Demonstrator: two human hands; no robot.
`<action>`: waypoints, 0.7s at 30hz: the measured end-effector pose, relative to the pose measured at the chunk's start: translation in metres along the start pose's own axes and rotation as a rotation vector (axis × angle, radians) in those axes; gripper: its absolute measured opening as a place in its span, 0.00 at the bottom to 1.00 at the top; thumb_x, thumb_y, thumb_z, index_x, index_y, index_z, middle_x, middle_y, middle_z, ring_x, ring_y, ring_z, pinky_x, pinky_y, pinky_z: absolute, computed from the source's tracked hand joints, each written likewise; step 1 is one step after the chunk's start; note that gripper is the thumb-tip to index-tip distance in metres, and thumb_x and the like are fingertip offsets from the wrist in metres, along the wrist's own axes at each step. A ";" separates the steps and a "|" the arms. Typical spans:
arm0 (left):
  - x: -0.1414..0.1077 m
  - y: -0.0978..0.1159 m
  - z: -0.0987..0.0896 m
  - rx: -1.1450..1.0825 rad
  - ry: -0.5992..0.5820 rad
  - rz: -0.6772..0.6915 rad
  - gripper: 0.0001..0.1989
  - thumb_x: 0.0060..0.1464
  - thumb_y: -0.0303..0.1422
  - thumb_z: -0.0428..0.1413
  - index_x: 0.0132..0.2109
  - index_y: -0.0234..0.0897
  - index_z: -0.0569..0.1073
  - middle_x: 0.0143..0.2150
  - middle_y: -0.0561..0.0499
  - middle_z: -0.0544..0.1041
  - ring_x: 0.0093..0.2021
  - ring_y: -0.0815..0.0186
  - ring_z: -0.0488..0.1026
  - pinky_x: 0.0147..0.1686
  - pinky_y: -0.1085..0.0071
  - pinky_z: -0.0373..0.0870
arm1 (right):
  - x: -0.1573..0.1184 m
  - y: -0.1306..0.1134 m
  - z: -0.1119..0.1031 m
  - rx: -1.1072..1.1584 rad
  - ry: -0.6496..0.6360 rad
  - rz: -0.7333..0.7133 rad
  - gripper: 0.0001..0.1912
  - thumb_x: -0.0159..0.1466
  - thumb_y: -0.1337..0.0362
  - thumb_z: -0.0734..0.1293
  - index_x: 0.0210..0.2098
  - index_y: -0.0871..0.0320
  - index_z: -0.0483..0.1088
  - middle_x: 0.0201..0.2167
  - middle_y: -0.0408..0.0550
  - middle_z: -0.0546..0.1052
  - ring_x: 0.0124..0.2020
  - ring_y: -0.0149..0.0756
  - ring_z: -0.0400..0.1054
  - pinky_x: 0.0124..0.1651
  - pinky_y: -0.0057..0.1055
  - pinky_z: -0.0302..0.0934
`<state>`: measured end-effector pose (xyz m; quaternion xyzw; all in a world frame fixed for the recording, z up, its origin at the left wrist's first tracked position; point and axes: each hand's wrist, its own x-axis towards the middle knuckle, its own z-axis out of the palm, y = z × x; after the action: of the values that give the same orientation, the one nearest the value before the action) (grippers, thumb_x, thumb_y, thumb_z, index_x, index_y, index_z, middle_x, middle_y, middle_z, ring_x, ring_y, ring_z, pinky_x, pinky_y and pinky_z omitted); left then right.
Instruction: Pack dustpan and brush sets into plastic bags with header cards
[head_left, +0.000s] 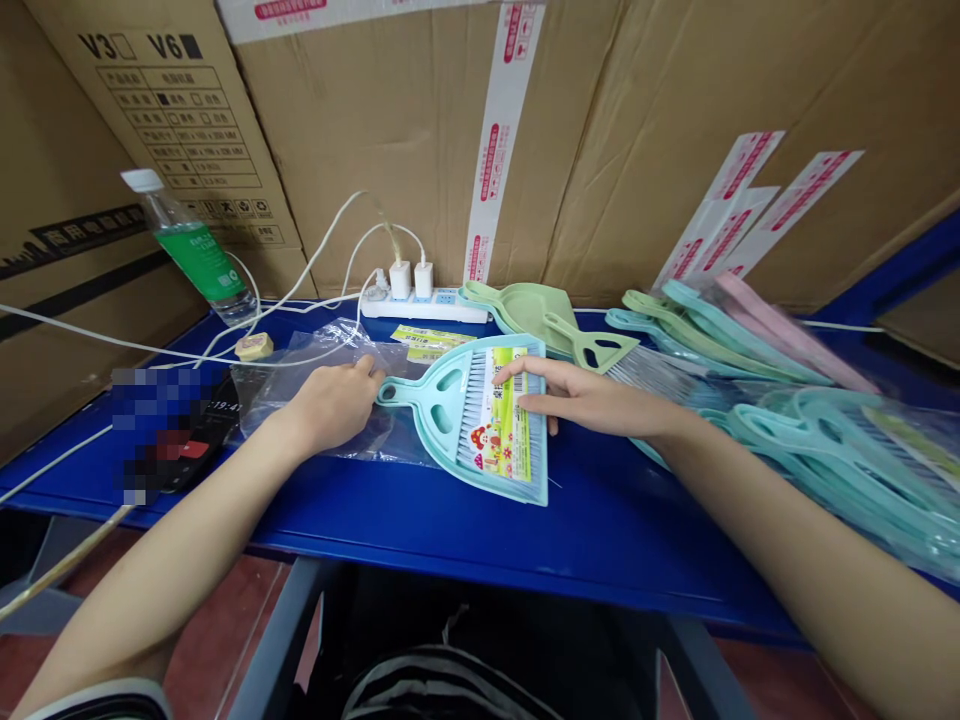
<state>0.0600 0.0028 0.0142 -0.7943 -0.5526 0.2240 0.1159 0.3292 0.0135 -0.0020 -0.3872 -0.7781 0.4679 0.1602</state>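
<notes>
Probably to steady the dustpan (439, 445), the right hand (585, 400) rests spread fingers on its label (508, 418); the left hand (330, 405) curls by its handle (401, 391), whether pinching I cannot tell

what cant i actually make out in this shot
All in the head view:
Whether the left hand holds anything: the curled hand hides it.
Part of the label on the mint dustpan set: under the right hand.
Much of the phone: under pixelation.
One end of the bagged dustpans: cut off by the right edge.
</notes>
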 end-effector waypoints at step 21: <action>-0.004 0.002 -0.003 -0.023 -0.028 -0.029 0.23 0.57 0.17 0.44 0.58 0.28 0.67 0.54 0.36 0.71 0.49 0.51 0.76 0.44 0.62 0.73 | 0.001 0.006 0.007 0.029 -0.126 -0.019 0.21 0.68 0.55 0.60 0.58 0.52 0.58 0.49 0.49 0.69 0.31 0.27 0.63 0.33 0.28 0.68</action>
<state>0.0625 -0.0013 0.0166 -0.7842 -0.5683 0.2272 0.1022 0.3275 0.0116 -0.0110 -0.3472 -0.7835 0.5010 0.1209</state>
